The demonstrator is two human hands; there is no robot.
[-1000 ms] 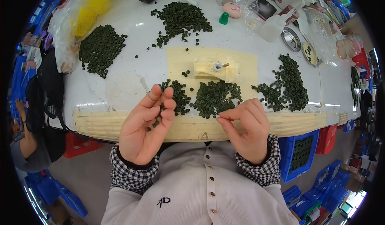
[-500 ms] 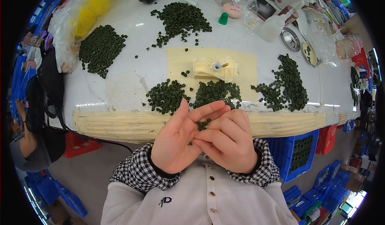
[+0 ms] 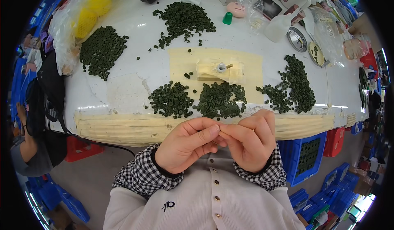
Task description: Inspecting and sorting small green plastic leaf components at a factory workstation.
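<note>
The left hand (image 3: pixel 184 148) and right hand (image 3: pixel 246 141) meet fingertip to fingertip just below the near edge of the white desk (image 3: pixel 123 94), pinched together on something too small to make out (likely one of the small dark green rings, though it is hidden). Half a second ago the two hands overlapped lower, close to the chest; a second ago they were apart, the left one raised at the near pile.

Five piles of dark green rings lie on the desk: near-left pile (image 3: pixel 171 100), near-middle pile (image 3: pixel 221 100), right pile (image 3: pixel 293 86), far-middle pile (image 3: pixel 182 20) and far-left pile (image 3: pixel 101 51). None has shifted.

One pale yellow taped sheet (image 3: pixel 246 66) carries one small white peg fixture (image 3: pixel 221 68). Farther back stand one green cap (image 3: pixel 227 18) and one white squeeze bottle (image 3: pixel 279 25).
</note>
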